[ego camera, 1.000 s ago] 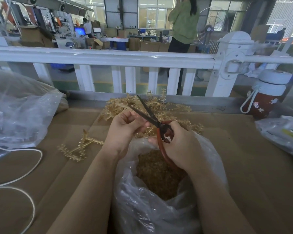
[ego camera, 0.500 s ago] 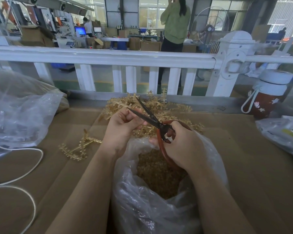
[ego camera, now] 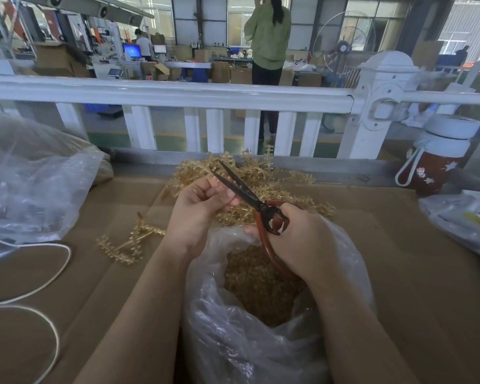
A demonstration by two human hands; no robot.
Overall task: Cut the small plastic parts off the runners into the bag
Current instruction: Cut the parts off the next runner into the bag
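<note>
The tabletop (ego camera: 399,273) is plain brown cardboard. On it, the runners (ego camera: 275,184) heaped behind the bag (ego camera: 233,342) are pale gold, and a loose runner (ego camera: 128,242) left of the bag has the same gold. The bag is clear and colourless, showing a golden-brown mass of parts (ego camera: 258,289) inside. The scissors (ego camera: 250,198) above the bag have black blades and reddish-brown handles. Far right of the bag, a bottle (ego camera: 438,162) is dark red with white stars, a white lid and a white strap. Left of the bag lies a white cord (ego camera: 53,270). Behind stands a white railing (ego camera: 178,92).
</note>
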